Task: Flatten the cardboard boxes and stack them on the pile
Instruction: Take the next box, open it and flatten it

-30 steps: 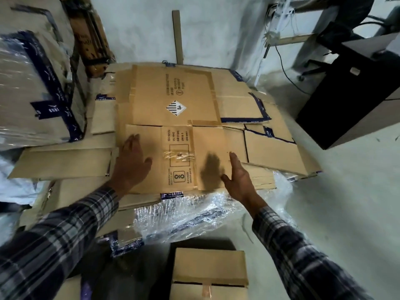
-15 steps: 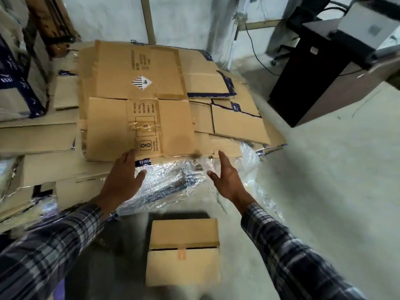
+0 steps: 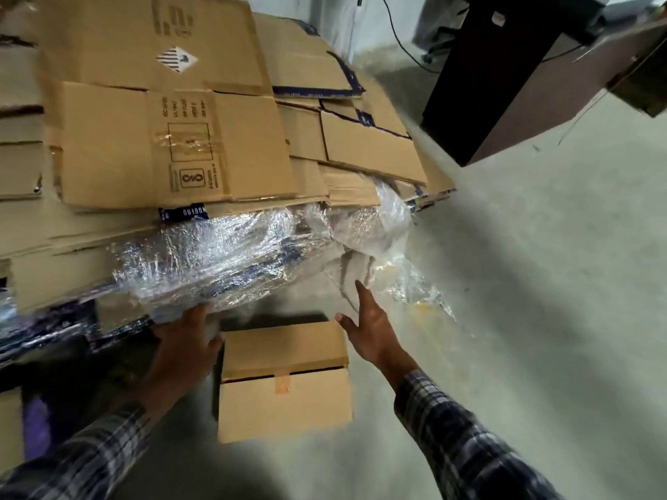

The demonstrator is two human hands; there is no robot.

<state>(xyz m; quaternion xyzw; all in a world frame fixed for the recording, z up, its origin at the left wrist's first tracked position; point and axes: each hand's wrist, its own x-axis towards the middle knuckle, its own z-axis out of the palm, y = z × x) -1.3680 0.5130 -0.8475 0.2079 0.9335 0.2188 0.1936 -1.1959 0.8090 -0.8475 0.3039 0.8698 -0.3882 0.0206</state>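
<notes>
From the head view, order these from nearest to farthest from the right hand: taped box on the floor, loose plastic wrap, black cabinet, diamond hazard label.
From the right hand:
1. Taped box, just left and below; loose plastic wrap, just above: too close to call.
2. Diamond hazard label, far upper left; black cabinet, upper right: also too close to call.

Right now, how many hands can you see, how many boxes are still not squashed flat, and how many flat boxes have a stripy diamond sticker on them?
Hands: 2, the left hand and the right hand
Boxes not squashed flat: 1, the box on the floor
Flat boxes with a stripy diamond sticker: 1, the flattened box with the diamond sticker on the pile
Total: 4
</notes>
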